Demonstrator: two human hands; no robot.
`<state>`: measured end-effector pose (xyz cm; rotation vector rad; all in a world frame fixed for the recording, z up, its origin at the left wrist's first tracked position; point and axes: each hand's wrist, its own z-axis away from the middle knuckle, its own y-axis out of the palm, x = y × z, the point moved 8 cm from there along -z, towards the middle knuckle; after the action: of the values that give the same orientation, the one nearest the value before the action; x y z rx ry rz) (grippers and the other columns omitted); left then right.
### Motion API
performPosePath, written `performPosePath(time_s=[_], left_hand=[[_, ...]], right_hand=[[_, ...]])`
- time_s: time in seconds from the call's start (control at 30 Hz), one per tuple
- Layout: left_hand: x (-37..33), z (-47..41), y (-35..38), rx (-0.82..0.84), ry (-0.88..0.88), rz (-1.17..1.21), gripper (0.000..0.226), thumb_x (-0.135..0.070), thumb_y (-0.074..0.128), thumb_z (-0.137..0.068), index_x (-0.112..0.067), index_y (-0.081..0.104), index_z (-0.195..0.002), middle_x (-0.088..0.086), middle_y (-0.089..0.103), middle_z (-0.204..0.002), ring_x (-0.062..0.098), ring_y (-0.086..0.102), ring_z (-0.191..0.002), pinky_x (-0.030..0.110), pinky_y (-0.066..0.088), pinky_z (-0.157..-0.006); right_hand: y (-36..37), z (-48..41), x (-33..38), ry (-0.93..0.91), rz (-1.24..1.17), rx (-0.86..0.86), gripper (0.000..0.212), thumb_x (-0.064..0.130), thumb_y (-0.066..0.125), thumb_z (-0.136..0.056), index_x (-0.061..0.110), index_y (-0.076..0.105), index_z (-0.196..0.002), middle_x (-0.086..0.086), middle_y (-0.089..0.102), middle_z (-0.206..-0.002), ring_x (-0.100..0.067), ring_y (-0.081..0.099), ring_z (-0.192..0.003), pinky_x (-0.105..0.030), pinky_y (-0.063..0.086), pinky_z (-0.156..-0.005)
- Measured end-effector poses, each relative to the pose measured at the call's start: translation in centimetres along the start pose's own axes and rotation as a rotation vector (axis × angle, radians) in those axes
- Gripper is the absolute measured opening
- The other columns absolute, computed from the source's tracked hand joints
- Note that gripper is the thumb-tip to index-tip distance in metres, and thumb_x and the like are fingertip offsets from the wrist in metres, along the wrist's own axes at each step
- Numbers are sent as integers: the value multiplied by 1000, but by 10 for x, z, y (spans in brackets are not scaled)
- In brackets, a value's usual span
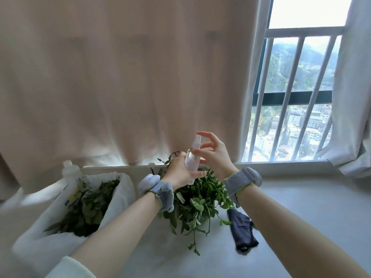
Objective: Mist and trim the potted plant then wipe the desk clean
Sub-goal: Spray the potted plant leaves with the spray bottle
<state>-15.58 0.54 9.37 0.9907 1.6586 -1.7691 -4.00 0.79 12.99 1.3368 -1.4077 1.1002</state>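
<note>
The left hand (181, 171) has its grip clenched around a clear spray bottle (192, 157), held upright above the potted plant (196, 199) on the tabletop (301, 207). The right hand (214, 153), grip released, touches the bottle's nozzle with its fingers spread. A dark cloth (242, 229) lies at four o'clock from the plant, and a white bag of leaf cuttings (84, 205) at nine.

Light: soft daylight from the window (297, 93), upper right.
Glare: sky blown out white.
Curtain (120, 77): backlit, glowing along its hem.
Blur: slight softness throughout.
Edges: wide-angle bending.
</note>
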Motion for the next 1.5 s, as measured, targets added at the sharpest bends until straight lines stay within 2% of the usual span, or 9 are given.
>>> performPosePath(time_s=[0.23,0.37,0.5,0.63,0.83,1.03,1.17,1.3,1.5], left_hand=[[2,3,12,176,-60,253,43,-12,67,-85,-7,49,-124,11,59,-115,25,63,-101,39,59,-79],[1,4,11,74,-61,223,54,-31,80,-72,-10,50,-111,6,58,-105,19,63,-94,28,59,-63],[3,2,6,-46,-45,53,53,-41,84,-61,-19,45,-90,-4,51,-86,14,51,-74,33,49,-67],[3,7,13,99,-21,94,49,-39,82,-67,-18,47,-95,-4,52,-90,10,51,-76,22,47,-58],[18,2,-6,124,-62,132,41,-33,75,-78,-14,56,-109,-2,57,-89,9,57,-72,20,51,-58],[47,-11,-25,-43,-121,137,25,-25,71,-82,-15,56,-100,5,59,-93,12,57,-65,23,50,-54],[54,-15,-31,-113,-89,87,20,-18,68,-83,-15,55,-98,5,60,-87,14,55,-62,27,50,-56],[57,-19,-32,-136,-32,-83,18,-17,64,-82,-20,53,-96,-1,62,-80,20,59,-73,37,53,-76],[60,-21,-27,-137,39,-285,20,-15,60,-81,-19,55,-100,-12,58,-70,20,60,-79,32,48,-74]], right_hand=[[-6,-9,-17,68,-65,-11,52,-5,59,-82,35,56,-114,-21,66,-97,-32,64,-89,-58,52,-88],[8,-4,-25,129,30,84,55,6,56,-89,30,42,-136,-9,59,-90,-18,60,-84,-36,49,-85],[17,-2,-36,194,141,110,66,6,55,-89,31,27,-143,-8,50,-88,-20,51,-81,-29,44,-75],[12,-3,-37,173,322,75,65,12,44,-93,23,15,-149,2,43,-76,-11,44,-67,-22,35,-60],[-9,4,-43,90,471,-13,69,7,61,-81,30,35,-142,2,51,-67,-13,47,-58,-31,49,-62],[-11,4,-54,73,749,29,71,0,49,-80,42,36,-136,-10,62,-77,-33,66,-65,-47,59,-66],[-14,6,-61,78,894,20,70,2,47,-78,45,36,-133,-7,60,-84,-29,60,-67,-39,57,-64],[-17,7,-67,92,884,13,61,4,48,-78,41,38,-126,-7,58,-88,-34,63,-74,-42,56,-67],[-25,8,-74,58,941,-35,51,4,46,-78,35,39,-118,-9,61,-89,-35,61,-73,-39,52,-64]])
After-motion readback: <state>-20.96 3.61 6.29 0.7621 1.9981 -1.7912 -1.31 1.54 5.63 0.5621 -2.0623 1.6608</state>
